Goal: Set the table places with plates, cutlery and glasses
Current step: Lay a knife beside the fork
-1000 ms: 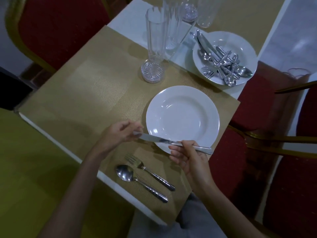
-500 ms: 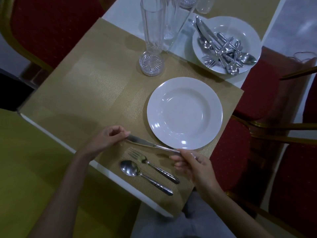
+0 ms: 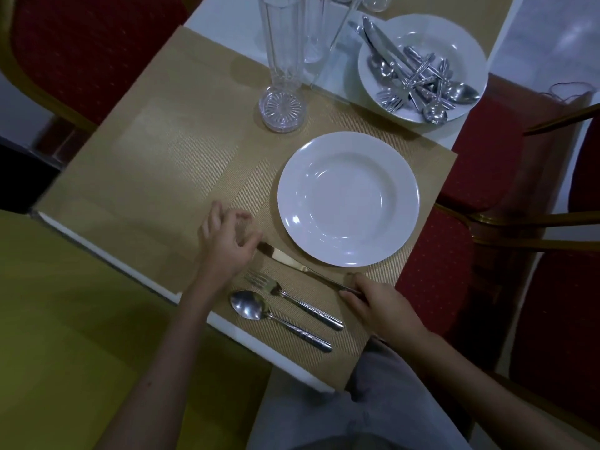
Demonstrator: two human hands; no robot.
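Steel glints beside the white plate [image 3: 349,199] as you lay the knife [image 3: 302,267] on the gold placemat [image 3: 168,164], just off the plate's near rim, blade tip pointing away from the plate toward your left hand [image 3: 227,241]. Your right hand [image 3: 381,305] pinches the handle end, fingers curled round it; the left hovers at the blade tip with fingers loosely bent, and whether a fingertip touches the metal cannot be told. The knife looks rigid, light and slick, so it is best held by the handle, where the right hand has it, and it should slide easily on the woven mat. Just beyond the knife from the plate lie a fork [image 3: 292,300] and a spoon [image 3: 276,319], parallel to it. On the plate's far side stands a tall cut glass [image 3: 282,66], likely fragile and tippy. Further off, a second plate [image 3: 470,43] holds spare cutlery [image 3: 418,79]. Both forearms reach in from the near edge, wrists low over the mat.
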